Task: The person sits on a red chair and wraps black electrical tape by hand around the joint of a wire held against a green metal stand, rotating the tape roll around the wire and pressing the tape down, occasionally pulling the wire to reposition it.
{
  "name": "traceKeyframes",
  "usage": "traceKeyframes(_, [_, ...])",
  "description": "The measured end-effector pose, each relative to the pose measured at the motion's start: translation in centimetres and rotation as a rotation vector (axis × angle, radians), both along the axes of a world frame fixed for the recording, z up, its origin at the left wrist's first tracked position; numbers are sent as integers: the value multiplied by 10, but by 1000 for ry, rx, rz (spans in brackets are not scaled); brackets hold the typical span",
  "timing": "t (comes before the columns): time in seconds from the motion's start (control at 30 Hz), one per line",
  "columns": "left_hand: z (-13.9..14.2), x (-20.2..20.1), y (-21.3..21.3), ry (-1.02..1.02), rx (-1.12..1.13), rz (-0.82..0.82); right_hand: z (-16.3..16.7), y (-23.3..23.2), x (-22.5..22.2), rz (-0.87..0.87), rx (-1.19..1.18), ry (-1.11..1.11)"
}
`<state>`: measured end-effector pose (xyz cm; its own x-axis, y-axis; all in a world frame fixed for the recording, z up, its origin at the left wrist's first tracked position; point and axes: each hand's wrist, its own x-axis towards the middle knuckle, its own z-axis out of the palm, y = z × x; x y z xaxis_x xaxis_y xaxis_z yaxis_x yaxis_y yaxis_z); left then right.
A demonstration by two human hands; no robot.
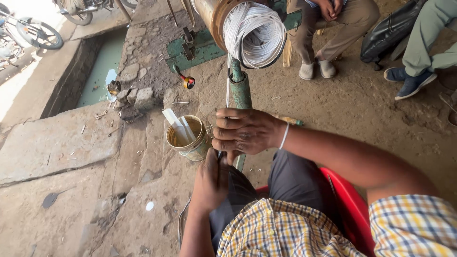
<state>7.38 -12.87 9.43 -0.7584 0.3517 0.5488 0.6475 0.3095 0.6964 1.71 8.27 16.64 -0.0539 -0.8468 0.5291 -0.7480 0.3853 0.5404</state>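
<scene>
At frame centre: the right hand (pixel 245 131) is curled into a loose fist with fingers pressed together, wrapped around the green metal post (pixel 240 90) that rises toward the upper middle of the frame; a thin white band sits on the wrist.
Left hand: the left hand (pixel 211 183), just below the right one, has its fingers closed on a thin dark object whose kind cannot be told; the two hands are almost touching.
Winding bundle: a thick coil of white insulated wires (pixel 252 33) fills the open end of a rusty brown metal cylinder (pixel 209 14) at upper centre, directly above the green post; one white strand hangs down beside the post toward the right hand.
Tin can: a dented round tin can holding yellowish liquid (pixel 186 139) stands on the ground just left of the right hand, with two flat white strips (pixel 177 124) leaning in it.
Small tool: a tool with a red and yellow handle (pixel 187 82) lies on the dirt above the can, near a green metal base plate (pixel 190 50).
Seat: a red plastic seat (pixel 350 204) shows at lower right under the person's dark trousers and checked shirt.
Upper left: a concrete channel of greenish water (pixel 100 66) runs beside stone slabs, with bicycle wheels (pixel 40 33) beyond.
Upper right: two seated people, one in beige trousers and pale shoes (pixel 316 69), one in blue shoes (pixel 409 81).
</scene>
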Motion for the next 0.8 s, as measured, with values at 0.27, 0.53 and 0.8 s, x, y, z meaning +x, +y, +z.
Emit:
traceKeyframes(0.27, [1,-5,-5,-447,240,-84,14,-5,-19,59,146,171])
traceKeyframes(0.53, [9,-2,5,3,-356,384,9,-24,-16,-121,131,70])
traceKeyframes(0.8, [17,-19,15,-125,-639,474,-5,-26,-30,-303,281,-177])
